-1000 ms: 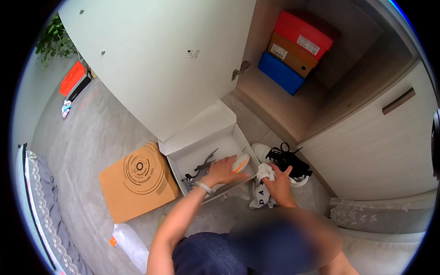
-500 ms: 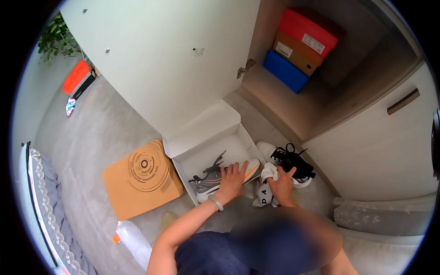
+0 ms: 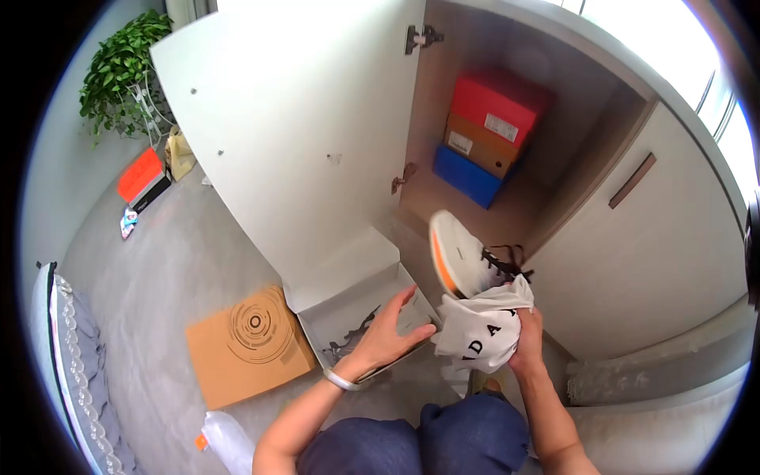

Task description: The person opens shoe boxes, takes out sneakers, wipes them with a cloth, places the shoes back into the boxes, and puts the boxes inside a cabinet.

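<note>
A pale shoe [image 3: 461, 257] with an orange stripe along its sole and dark laces is tilted toe-up on the right. Its heel end is hidden by a white cloth bag [image 3: 483, 328] with black letters. My right hand [image 3: 529, 336] grips the right side of this bag. Over the front edge of an open white shoebox [image 3: 323, 305] is my left hand [image 3: 388, 336], fingers apart and holding nothing. Inside the box lies a grey shoe [image 3: 339, 348] with dark laces, largely covered by that hand.
A brown cardboard box [image 3: 237, 348] is left of the shoebox. Beyond stands an open cabinet door [image 3: 301, 119]. Red [image 3: 503, 103], brown [image 3: 481, 146] and blue [image 3: 467, 176] boxes are stacked inside the cabinet. A white plastic bag [image 3: 229, 443] lies front left.
The view has tilted up. My left hand has come off the shoe in the box and opened. My right hand has raised the cloth bag, and a shoe is now tilted up beside it.
</note>
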`<move>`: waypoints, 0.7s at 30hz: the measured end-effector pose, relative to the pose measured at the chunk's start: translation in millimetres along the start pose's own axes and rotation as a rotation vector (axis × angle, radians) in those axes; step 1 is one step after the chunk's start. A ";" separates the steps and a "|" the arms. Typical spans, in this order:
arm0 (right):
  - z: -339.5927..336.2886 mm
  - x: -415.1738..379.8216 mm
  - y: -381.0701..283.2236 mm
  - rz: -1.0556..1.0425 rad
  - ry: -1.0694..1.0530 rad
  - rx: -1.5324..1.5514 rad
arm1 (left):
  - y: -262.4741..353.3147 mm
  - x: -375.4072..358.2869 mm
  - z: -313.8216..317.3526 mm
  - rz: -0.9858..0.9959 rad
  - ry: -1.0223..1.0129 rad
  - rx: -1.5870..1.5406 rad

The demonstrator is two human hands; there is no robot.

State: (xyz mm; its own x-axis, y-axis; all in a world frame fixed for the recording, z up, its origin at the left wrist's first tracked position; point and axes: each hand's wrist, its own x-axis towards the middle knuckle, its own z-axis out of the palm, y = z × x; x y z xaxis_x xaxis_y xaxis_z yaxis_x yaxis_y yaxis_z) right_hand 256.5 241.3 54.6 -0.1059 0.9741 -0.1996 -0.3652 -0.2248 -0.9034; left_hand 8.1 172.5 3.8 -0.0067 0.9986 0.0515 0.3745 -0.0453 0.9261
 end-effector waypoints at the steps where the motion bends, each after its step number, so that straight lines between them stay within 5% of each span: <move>1: 16.0 -4.1 -6.9 0.056 -0.111 0.129 | 8.2 4.2 0.8 0.054 0.034 -0.164; 5: 56.1 -19.3 -8.1 0.153 -0.548 0.070 | 35.1 2.0 -14.4 0.068 0.044 -0.679; 6: 62.6 -22.7 -7.4 0.140 -0.591 -0.163 | 32.3 -3.5 -24.0 0.055 0.070 -0.797; 7: 66.6 -26.9 -9.4 -0.105 -0.663 -0.508 | 30.4 -8.9 -33.7 0.046 0.098 -0.915; 10: 74.8 -37.4 -23.0 -0.441 -0.528 -0.709 | 39.2 -36.0 -43.0 0.036 0.282 -1.023; 13: 91.1 -43.3 -53.7 -0.636 -0.272 -0.528 | 29.2 -47.7 -42.5 -0.009 0.341 -1.074; 14: 104.2 -47.6 -64.8 -0.887 -0.327 -0.569 | 28.7 -49.5 -39.9 -0.008 0.339 -1.075; 16: 134.0 -69.0 -71.0 -1.280 -0.481 -0.682 | 34.2 -49.1 -35.6 -0.049 0.408 -0.724; 17: 150.0 -80.7 -67.6 -1.418 -0.588 -0.759 | 10.4 -52.8 -25.9 0.085 0.429 -0.452; 19: 167.0 -74.1 -43.2 -1.296 -1.048 -0.864 | -10.1 -59.6 -13.7 0.505 0.520 0.360; 21: 174.3 -56.4 -29.9 -1.374 -1.025 -0.983 | 5.9 -63.1 -15.1 0.352 0.465 0.159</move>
State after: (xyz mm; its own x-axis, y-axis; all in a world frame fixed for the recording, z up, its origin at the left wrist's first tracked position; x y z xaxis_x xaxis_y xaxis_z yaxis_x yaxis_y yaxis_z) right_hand 112.2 189.1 159.0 -0.7796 -0.0071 0.6263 -0.1411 0.9762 -0.1646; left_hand -3.2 108.8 11.6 -0.2483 0.8072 0.5356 0.5614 -0.3307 0.7586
